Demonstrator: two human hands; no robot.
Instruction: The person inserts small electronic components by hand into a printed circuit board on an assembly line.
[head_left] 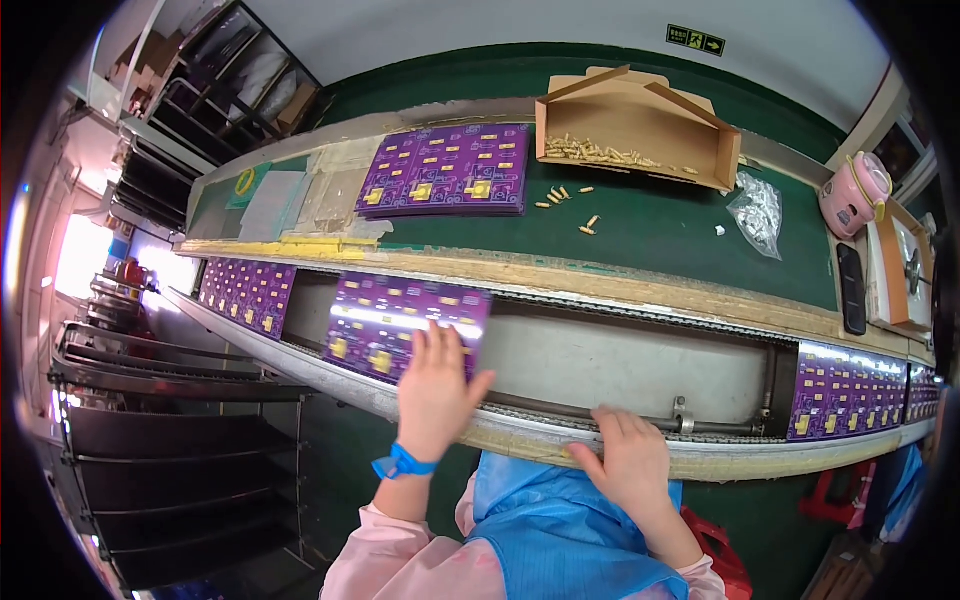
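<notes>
My left hand (pixel 437 392) lies with outstretched fingers on the near right part of a purple circuit board panel (pixel 385 318), which spans the two rails of the conveyor (pixel 600 352). A blue band circles that wrist. Over the conveyor's near rail rests my right hand (pixel 628 455), fingers loosely spread and holding nothing. Another purple panel (pixel 248 296) sits on the rails to the left, and more panels (pixel 848 392) lie at the far right. Behind the conveyor, a stack of purple panels (pixel 445 165) stands on the green bench (pixel 660 240).
A cardboard box (pixel 640 130) holds many small brass-coloured parts, with several loose brass parts (pixel 588 228) before it. To its right are a clear bag of whitish pieces (pixel 757 215), a black phone (pixel 851 288) and a pink pot (pixel 855 195). Dark racks (pixel 180 430) stand at the left.
</notes>
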